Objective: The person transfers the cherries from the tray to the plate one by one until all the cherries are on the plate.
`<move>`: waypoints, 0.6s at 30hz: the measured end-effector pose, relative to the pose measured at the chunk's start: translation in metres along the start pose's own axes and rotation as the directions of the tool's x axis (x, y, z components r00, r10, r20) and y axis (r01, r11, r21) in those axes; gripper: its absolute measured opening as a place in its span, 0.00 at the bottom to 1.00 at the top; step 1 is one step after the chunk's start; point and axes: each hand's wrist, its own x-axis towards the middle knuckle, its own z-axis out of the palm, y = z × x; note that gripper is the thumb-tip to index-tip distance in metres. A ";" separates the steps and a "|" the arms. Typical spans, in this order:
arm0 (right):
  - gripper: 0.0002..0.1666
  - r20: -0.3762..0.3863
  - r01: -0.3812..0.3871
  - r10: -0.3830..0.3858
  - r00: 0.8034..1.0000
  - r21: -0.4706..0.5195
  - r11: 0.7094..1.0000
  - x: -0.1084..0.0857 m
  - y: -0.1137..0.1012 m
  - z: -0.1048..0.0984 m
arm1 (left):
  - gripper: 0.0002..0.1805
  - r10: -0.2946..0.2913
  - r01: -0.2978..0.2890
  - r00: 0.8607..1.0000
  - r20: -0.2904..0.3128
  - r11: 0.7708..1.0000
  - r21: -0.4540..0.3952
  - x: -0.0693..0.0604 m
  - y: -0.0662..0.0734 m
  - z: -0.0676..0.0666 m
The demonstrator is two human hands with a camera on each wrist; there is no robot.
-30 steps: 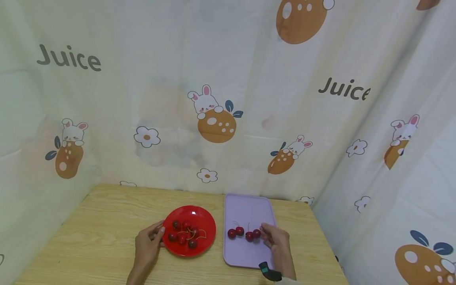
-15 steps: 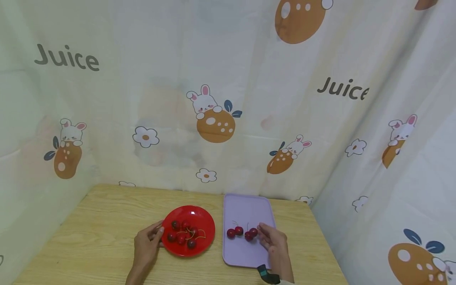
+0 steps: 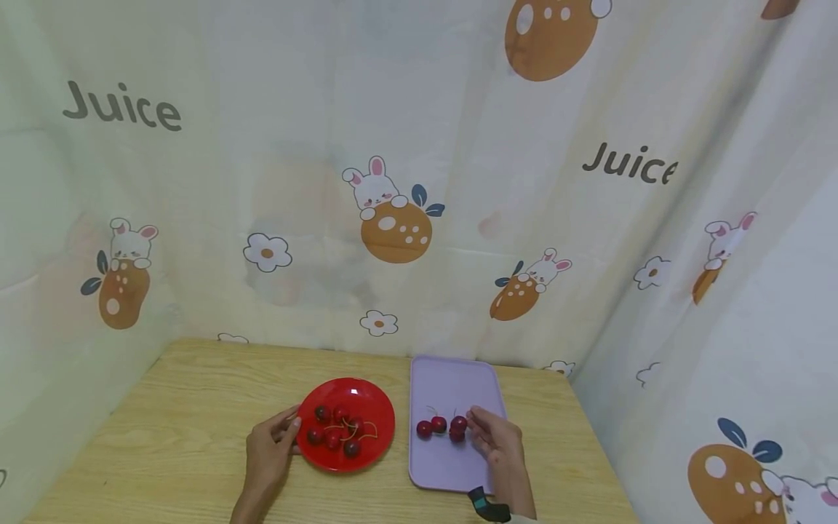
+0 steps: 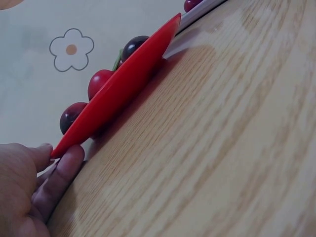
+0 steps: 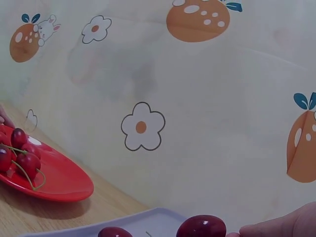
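My left hand (image 3: 270,445) grips the left rim of a red plate (image 3: 374,397), thumb above and fingers below. Several dark red cherries with green stems lie on the plate; one such cherry (image 4: 100,83) shows over its rim in the left wrist view. At the right, my right hand (image 3: 500,440) pinches a cherry (image 5: 201,227) at its fingertips, over a lilac tray (image 3: 452,466). Just below that cherry in the head view is another cherry (image 3: 457,436). To their left on the tray sit a cherry (image 3: 424,429) and a stemmed cherry (image 3: 439,424).
Plate and tray stand side by side on a light wooden table (image 3: 216,393), a narrow strip of wood between them. Behind and at both sides hangs a pale curtain (image 3: 314,196) printed with rabbits, fruit, flowers and lettering.
My right hand has moved a little to the left, and the cherry at its fingertips has shifted left and slightly up with it. The left hand and the plate hold their place.
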 end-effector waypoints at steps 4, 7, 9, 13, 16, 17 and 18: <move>0.06 0.005 0.008 -0.008 1.000 -0.018 1.000 -0.002 0.001 0.004 | 0.21 0.001 -0.001 1.000 0.000 1.000 -0.005 0.000 -0.001 0.000; 0.06 0.018 0.015 -0.015 1.000 -0.019 1.000 -0.003 0.002 0.008 | 0.21 -0.001 0.001 1.000 0.002 1.000 -0.007 0.000 -0.001 0.000; 0.07 0.023 0.015 -0.015 1.000 -0.015 1.000 -0.003 0.003 0.010 | 0.20 -0.005 0.005 1.000 0.002 1.000 -0.003 0.000 0.000 0.000; 0.09 0.031 0.017 -0.016 0.999 -0.007 1.000 -0.003 0.005 0.014 | 0.20 -0.015 0.015 1.000 0.001 1.000 0.007 -0.001 0.000 0.000; 0.08 0.037 0.020 -0.019 0.999 -0.007 1.000 -0.004 0.005 0.017 | 0.20 -0.015 0.015 1.000 0.000 1.000 0.013 0.000 0.001 0.000; 0.08 0.042 0.023 -0.022 0.999 -0.006 1.000 -0.005 0.005 0.018 | 0.20 -0.013 0.013 1.000 0.000 1.000 0.017 0.000 0.001 0.000; 0.08 0.042 0.023 -0.022 0.999 -0.009 1.000 -0.005 0.005 0.019 | 0.20 -0.010 0.010 1.000 -0.001 1.000 0.017 0.000 0.001 0.000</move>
